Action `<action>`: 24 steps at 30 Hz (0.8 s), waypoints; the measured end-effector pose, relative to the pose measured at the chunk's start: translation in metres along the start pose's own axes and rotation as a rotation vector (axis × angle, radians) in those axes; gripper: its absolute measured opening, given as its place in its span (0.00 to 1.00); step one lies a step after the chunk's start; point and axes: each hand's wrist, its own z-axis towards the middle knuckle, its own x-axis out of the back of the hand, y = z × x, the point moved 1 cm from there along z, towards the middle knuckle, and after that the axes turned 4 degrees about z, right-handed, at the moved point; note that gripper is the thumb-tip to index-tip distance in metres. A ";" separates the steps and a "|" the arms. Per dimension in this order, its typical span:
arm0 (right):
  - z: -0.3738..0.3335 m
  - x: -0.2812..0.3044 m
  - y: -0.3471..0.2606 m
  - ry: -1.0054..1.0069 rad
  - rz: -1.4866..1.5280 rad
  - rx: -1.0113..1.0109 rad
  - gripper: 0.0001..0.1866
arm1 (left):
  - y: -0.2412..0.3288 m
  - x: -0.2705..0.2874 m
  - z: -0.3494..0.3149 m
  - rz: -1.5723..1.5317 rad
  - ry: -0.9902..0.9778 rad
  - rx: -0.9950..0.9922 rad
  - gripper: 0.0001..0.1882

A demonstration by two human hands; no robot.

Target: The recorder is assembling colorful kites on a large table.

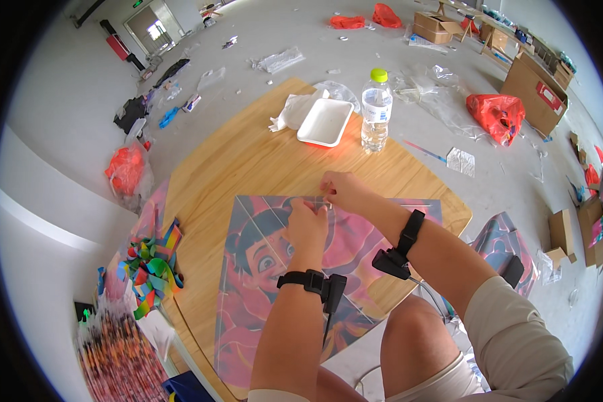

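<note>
Printed sheet (355,268) lies flat on the wooden table (248,154), likely for even support. Left hand (306,224) and right hand (345,191) work close together at its far edge, fingers curled; what they pinch, if anything, cannot be told. Bottle (376,120) and tray (326,122) stand beyond, presumably out of the way.

Cardboard boxes (526,88) and littered floor (285,32) suggest a workshop.

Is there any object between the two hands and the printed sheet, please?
Nothing visible stands in the way: the left hand is over the printed sheet, and the right hand is at its far edge. The bottle and white tray stand farther away. The area under the hands is hidden.
</note>
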 end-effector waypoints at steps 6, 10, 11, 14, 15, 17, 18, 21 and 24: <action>-0.006 -0.001 -0.002 0.113 -0.182 -0.110 0.13 | 0.003 0.012 0.000 0.226 -0.074 -0.008 0.16; -0.010 0.006 -0.003 0.271 -0.147 -0.064 0.09 | 0.000 0.033 -0.007 0.246 -0.077 -0.140 0.13; -0.017 0.007 -0.002 0.251 -0.214 0.003 0.09 | -0.006 0.031 -0.007 0.248 -0.043 -0.190 0.12; -0.044 0.000 -0.021 0.155 -0.440 0.272 0.13 | -0.018 0.043 -0.016 0.185 0.032 -0.217 0.12; -0.056 -0.003 -0.022 0.131 -0.538 0.388 0.16 | -0.016 0.049 -0.023 0.151 0.046 -0.220 0.13; -0.076 -0.011 -0.016 0.103 -0.679 0.502 0.22 | -0.015 0.062 -0.039 -0.026 0.010 -0.235 0.11; -0.083 -0.015 -0.013 0.105 -0.723 0.500 0.25 | -0.015 0.071 -0.048 -0.114 -0.006 -0.244 0.10; -0.087 -0.020 -0.010 0.064 -0.813 0.451 0.30 | -0.023 0.099 -0.085 -0.277 0.050 -0.331 0.06; -0.084 -0.020 -0.021 0.005 -0.759 0.378 0.31 | -0.046 0.137 -0.135 -0.410 0.039 -0.311 0.10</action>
